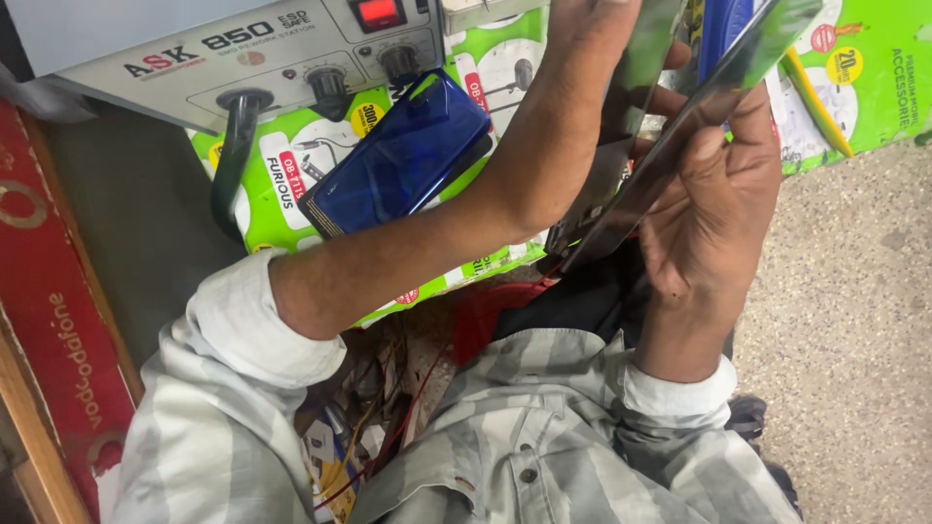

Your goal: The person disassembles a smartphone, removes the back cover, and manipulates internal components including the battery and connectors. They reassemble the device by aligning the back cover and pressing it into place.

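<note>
My right hand [714, 204] is raised at the right and grips a thin, dark, glossy flat panel [670, 146] seen almost edge-on, slanting from upper right to lower left. My left hand [592, 24] reaches to the top edge of the view and closes on a second reflective flat piece [641, 68] right beside that panel; its fingers are partly cut off by the frame. Whether the two pieces are joined is unclear. A shiny blue phone back [398, 160] lies under my left forearm, untouched.
A grey bench station box [243, 49] with knobs, a red switch and a black hose [228, 165] stands at the top left on green printed sheets [874, 78]. A red board [49, 291] runs along the left. Tangled wires [379, 408] lie below; speckled floor [845, 320] at right.
</note>
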